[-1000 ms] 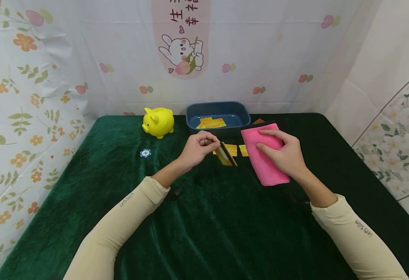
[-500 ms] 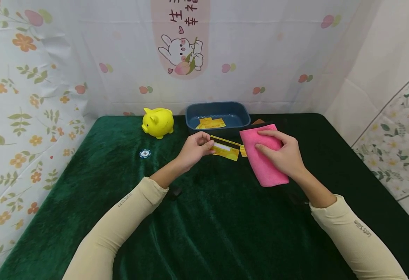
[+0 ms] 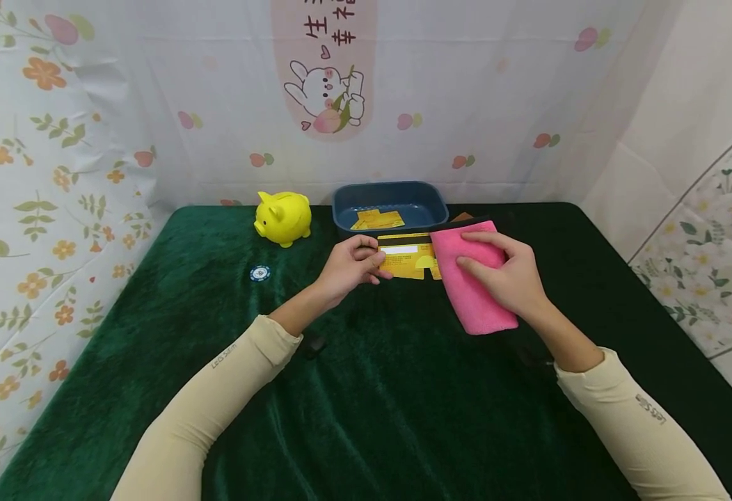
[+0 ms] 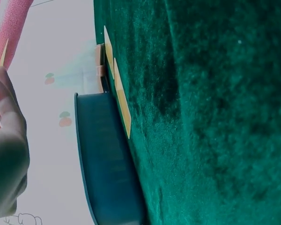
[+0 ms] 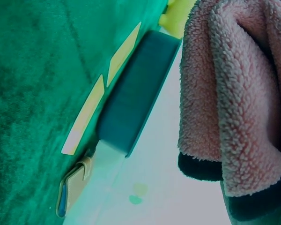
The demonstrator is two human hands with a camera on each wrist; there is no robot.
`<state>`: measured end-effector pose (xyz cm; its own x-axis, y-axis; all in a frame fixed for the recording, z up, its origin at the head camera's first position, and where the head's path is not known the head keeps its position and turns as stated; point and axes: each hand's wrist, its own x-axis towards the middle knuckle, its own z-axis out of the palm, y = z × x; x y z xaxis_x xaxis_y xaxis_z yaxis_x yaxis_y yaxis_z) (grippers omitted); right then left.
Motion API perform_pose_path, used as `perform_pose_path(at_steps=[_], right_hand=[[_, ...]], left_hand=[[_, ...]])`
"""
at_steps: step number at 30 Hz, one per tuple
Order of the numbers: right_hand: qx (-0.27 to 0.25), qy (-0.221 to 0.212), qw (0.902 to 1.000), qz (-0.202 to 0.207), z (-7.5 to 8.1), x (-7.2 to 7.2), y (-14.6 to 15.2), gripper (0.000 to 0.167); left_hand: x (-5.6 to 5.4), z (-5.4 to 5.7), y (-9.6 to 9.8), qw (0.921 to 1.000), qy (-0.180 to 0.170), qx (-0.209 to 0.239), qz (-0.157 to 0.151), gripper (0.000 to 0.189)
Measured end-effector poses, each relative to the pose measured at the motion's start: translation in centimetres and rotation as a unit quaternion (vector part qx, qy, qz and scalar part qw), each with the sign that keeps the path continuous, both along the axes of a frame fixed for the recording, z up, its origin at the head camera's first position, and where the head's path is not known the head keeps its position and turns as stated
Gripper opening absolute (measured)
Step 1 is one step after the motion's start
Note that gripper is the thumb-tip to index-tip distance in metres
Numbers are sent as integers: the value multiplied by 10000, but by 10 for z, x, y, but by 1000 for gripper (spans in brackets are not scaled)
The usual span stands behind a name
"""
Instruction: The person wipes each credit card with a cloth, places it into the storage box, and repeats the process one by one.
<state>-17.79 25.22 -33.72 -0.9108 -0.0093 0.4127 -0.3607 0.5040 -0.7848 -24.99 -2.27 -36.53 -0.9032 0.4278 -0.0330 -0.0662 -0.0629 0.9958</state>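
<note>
My left hand [image 3: 348, 268] pinches a yellow bank card [image 3: 403, 263] by its left end, its black stripe and white strip facing the head camera. The card's right end meets the left edge of a folded pink cloth [image 3: 475, 299] in the head view. In the left wrist view the card [image 4: 3, 52] shows nearly edge-on against the cloth. My right hand [image 3: 510, 271] grips the cloth, thumb on its near face. Dark trim edges the cloth's fluffy folds [image 5: 243, 93] in the right wrist view, where the hand is hidden.
Behind the hands stands a blue tray [image 3: 391, 185] with several yellow cards [image 3: 378, 220] inside. Two cards, one a flat yellow card [image 5: 84, 117], lie before it. A brown wallet [image 5: 75, 187] sits beside it. Leftward are a yellow piggy bank [image 3: 284, 219] and a poker chip [image 3: 260, 273].
The bank card has turned from a steep slant to nearly level, its striped face toward the head camera, and its far end now meets the cloth's edge. The right hand has barely moved.
</note>
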Motion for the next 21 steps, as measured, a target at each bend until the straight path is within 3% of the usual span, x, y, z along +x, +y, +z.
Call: perform_pose_path(at_steps=[5,16,21], right_hand=[[-65,26,10000,28,4,2,-1,38],[-148,336,9993,-23,10,8,-1,37],[-245,365,9989,164,11,11,-4,37]], left_hand=[[1,2,0,9995,-19,240,-192,21],[3,6,-2,9987,157,406,-258,26],[4,7,-3,9985,168,444,-257,30]])
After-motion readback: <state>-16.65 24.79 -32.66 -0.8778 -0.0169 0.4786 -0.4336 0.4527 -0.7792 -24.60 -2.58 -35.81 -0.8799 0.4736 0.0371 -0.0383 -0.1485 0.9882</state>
